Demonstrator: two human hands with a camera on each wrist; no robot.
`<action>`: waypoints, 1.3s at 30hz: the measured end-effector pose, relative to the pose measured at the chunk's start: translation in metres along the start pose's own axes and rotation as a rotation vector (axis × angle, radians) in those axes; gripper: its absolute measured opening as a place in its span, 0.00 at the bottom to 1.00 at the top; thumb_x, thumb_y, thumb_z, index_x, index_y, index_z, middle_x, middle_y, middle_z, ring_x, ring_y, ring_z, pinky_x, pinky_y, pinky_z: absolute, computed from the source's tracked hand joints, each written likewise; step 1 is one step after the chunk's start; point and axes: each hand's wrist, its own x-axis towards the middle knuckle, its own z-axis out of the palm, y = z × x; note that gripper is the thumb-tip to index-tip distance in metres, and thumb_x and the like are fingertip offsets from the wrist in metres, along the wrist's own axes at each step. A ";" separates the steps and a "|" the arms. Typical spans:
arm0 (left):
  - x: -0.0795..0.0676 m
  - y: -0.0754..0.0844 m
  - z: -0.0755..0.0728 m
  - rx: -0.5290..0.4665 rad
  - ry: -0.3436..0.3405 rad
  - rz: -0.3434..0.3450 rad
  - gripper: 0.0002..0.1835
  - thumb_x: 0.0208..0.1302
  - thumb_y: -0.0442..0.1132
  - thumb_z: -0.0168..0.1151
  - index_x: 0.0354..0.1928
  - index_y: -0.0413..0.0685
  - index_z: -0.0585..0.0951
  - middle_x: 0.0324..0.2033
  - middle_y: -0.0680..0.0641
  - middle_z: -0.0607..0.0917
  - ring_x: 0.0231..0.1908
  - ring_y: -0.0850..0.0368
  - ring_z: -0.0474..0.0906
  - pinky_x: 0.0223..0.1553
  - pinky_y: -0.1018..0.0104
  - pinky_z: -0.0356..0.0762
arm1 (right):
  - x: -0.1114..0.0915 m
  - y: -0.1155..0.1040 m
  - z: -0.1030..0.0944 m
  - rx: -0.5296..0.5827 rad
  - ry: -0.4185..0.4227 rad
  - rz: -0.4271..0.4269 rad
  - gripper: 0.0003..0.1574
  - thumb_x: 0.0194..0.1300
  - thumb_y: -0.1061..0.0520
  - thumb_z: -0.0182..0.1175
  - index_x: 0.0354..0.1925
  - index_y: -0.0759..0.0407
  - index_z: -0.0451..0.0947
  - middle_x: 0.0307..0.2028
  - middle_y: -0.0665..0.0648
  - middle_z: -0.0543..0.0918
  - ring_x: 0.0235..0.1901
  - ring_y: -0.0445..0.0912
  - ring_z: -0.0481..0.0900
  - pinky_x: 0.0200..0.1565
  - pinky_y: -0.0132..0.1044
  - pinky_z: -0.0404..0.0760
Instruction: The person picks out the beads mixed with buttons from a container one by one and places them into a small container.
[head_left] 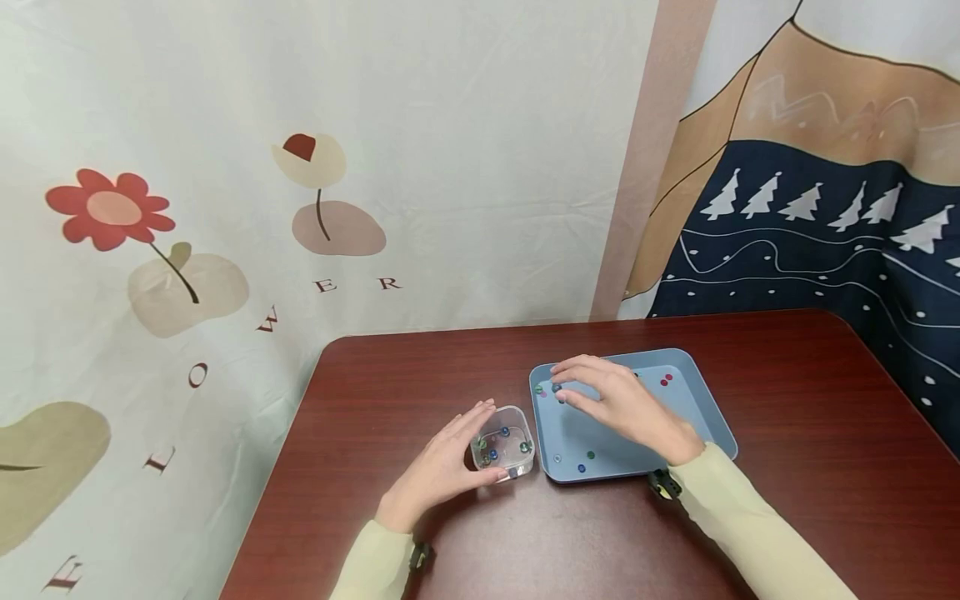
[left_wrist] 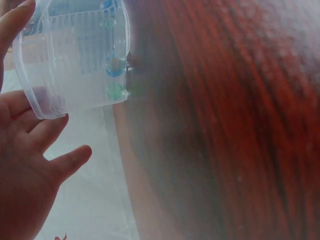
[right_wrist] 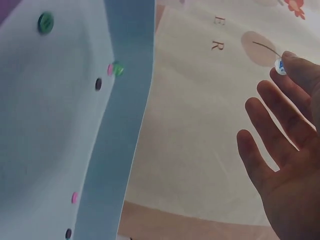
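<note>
A small clear plastic box (head_left: 524, 467) stands on the table, left of the blue tray (head_left: 630, 457). It holds several glass marbles, among them a blue marble (left_wrist: 114, 66) and a green marble (left_wrist: 116, 91). My left hand (head_left: 441, 471) grips this box from its left side, thumb at the near side and fingers behind. Over the tray's left part, my right hand (head_left: 626, 404) pinches a blue-and-white glass marble (right_wrist: 280, 66) between thumb and index finger, the other fingers spread. A green marble (right_wrist: 118, 69) lies at the tray's left edge.
Small flat button-like pieces lie scattered in the tray, including a green button (right_wrist: 46, 23), a dark one (right_wrist: 98, 84) and red ones (head_left: 666, 381). Both containers stand on a red-brown wooden table (head_left: 405, 375). Behind it hangs a printed cloth (head_left: 480, 167).
</note>
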 end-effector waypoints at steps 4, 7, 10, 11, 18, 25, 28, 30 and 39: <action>0.000 0.000 0.000 -0.004 0.003 0.008 0.51 0.59 0.62 0.74 0.78 0.47 0.66 0.77 0.46 0.66 0.76 0.47 0.61 0.73 0.41 0.61 | -0.001 -0.006 0.005 0.008 0.029 -0.018 0.16 0.68 0.56 0.70 0.54 0.53 0.86 0.57 0.49 0.84 0.58 0.46 0.82 0.56 0.47 0.84; -0.001 0.000 0.000 -0.004 0.003 0.010 0.51 0.59 0.61 0.74 0.78 0.47 0.66 0.77 0.46 0.66 0.76 0.47 0.61 0.73 0.41 0.61 | -0.001 -0.009 0.010 0.014 0.049 -0.032 0.16 0.68 0.56 0.70 0.54 0.55 0.87 0.56 0.49 0.85 0.57 0.46 0.83 0.55 0.46 0.84; -0.001 0.000 -0.001 -0.005 -0.002 0.004 0.51 0.58 0.61 0.75 0.79 0.47 0.65 0.77 0.46 0.65 0.76 0.48 0.61 0.74 0.42 0.60 | -0.002 -0.013 0.015 0.020 0.053 -0.036 0.16 0.68 0.56 0.70 0.53 0.55 0.87 0.56 0.50 0.85 0.57 0.46 0.83 0.54 0.45 0.85; -0.001 0.000 -0.001 -0.006 -0.003 0.005 0.51 0.58 0.61 0.75 0.79 0.47 0.65 0.77 0.46 0.65 0.76 0.47 0.61 0.74 0.42 0.59 | -0.002 -0.015 0.016 0.023 0.051 -0.034 0.16 0.68 0.56 0.70 0.53 0.55 0.87 0.56 0.50 0.85 0.57 0.46 0.83 0.54 0.45 0.85; 0.000 -0.001 -0.001 -0.008 -0.008 -0.003 0.51 0.59 0.61 0.75 0.79 0.48 0.65 0.78 0.48 0.64 0.77 0.49 0.60 0.74 0.43 0.59 | -0.003 -0.020 0.033 0.000 0.052 -0.124 0.15 0.67 0.56 0.71 0.52 0.55 0.87 0.56 0.51 0.85 0.58 0.47 0.82 0.57 0.46 0.83; 0.000 -0.001 0.000 -0.006 -0.003 0.014 0.51 0.59 0.62 0.74 0.79 0.47 0.65 0.77 0.46 0.65 0.76 0.46 0.61 0.73 0.39 0.61 | -0.004 -0.024 0.046 -0.109 0.019 -0.219 0.13 0.67 0.55 0.71 0.50 0.54 0.88 0.56 0.51 0.85 0.58 0.48 0.82 0.59 0.50 0.80; 0.000 -0.001 0.000 -0.007 -0.008 0.004 0.52 0.59 0.63 0.74 0.79 0.48 0.65 0.78 0.47 0.65 0.76 0.47 0.61 0.73 0.40 0.61 | -0.004 -0.023 0.049 -0.149 0.015 -0.255 0.13 0.66 0.56 0.72 0.49 0.55 0.88 0.56 0.53 0.86 0.57 0.48 0.82 0.59 0.51 0.80; 0.000 -0.001 0.000 -0.006 -0.011 -0.001 0.52 0.59 0.63 0.74 0.79 0.48 0.64 0.78 0.47 0.64 0.76 0.48 0.60 0.74 0.41 0.60 | -0.003 -0.022 0.052 -0.175 0.017 -0.286 0.13 0.65 0.56 0.72 0.49 0.55 0.88 0.55 0.53 0.86 0.57 0.48 0.83 0.59 0.52 0.80; 0.000 -0.001 0.001 -0.003 0.000 0.016 0.51 0.59 0.61 0.74 0.79 0.46 0.65 0.77 0.45 0.65 0.76 0.47 0.61 0.74 0.42 0.60 | -0.001 -0.019 0.059 -0.328 -0.024 -0.417 0.15 0.63 0.54 0.74 0.48 0.53 0.88 0.56 0.53 0.86 0.62 0.49 0.81 0.60 0.53 0.79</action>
